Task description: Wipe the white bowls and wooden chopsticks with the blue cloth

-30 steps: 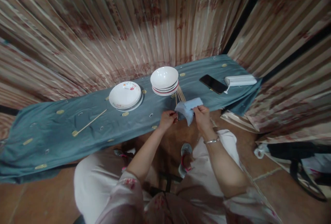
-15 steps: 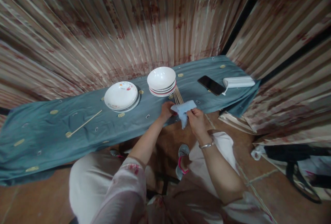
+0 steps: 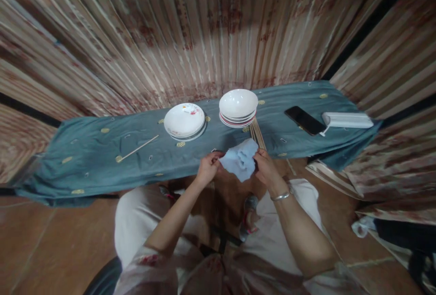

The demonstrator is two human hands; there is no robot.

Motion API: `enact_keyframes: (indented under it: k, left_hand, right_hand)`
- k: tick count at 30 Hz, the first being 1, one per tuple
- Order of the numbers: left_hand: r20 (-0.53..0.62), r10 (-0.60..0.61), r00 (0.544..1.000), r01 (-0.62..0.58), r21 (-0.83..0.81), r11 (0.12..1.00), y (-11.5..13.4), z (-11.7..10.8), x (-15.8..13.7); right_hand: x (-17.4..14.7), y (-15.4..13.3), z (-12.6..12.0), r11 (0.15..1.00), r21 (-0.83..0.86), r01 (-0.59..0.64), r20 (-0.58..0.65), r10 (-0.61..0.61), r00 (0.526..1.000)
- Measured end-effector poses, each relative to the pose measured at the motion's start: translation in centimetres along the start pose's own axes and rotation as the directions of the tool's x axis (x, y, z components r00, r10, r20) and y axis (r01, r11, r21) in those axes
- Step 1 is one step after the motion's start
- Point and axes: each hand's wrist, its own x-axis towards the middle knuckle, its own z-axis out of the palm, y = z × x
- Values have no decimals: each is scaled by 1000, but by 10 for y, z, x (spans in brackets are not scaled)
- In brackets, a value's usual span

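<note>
Between my two hands a light blue cloth [image 3: 240, 159] is spread out, just in front of the table's near edge. My left hand [image 3: 208, 168] pinches its left corner. With fingers closed, my right hand [image 3: 266, 167] grips the right side; a silver bangle is on that wrist. Several wooden chopsticks [image 3: 257, 132] lie beyond my right hand, their far ends beside a stack of white bowls [image 3: 238, 103]. To the left stands a stack of white plates [image 3: 184, 120] with a floral print. A single chopstick [image 3: 139, 148] lies farther left.
A black phone [image 3: 305, 120] and a white oblong device [image 3: 347, 120] lie on the right of the narrow table, covered by a teal cloth [image 3: 98, 149]. A pleated curtain [image 3: 204, 36] hangs behind. My knees are below the near edge.
The blue cloth has been opened out wider, with my left hand moved away from my right to its left corner. My view has shifted left, so the table sits farther right.
</note>
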Motion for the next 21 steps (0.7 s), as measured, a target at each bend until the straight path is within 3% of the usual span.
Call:
enact_keyframes:
  k: [3,5,9,12,16,21]
  left_hand:
    - [-82,-81,993,82,4,997,-17,-53,-21]
    - [-210,-112,971,140,126,982,-25,-96,-29]
    - [-437,-85,896,252,341,906,-33,-185,-32]
    - [-536,-50,843,333,447,830,-38,-238,-28]
    - [-585,24,810,415,603,681,-49,-279,-20]
    - [-542,39,840,410,680,607,-67,-299,-12]
  right_hand:
    - [-2,7,20,996,-17,-91,96,92,991]
    - [-3,12,34,989,-40,-144,145,148,978]
    - [-2,20,59,974,-85,-210,192,223,956]
    - [1,28,74,966,-110,-235,197,253,947]
    - [5,39,91,960,-107,-259,225,277,934]
    - [9,51,108,952,-96,-291,264,306,915]
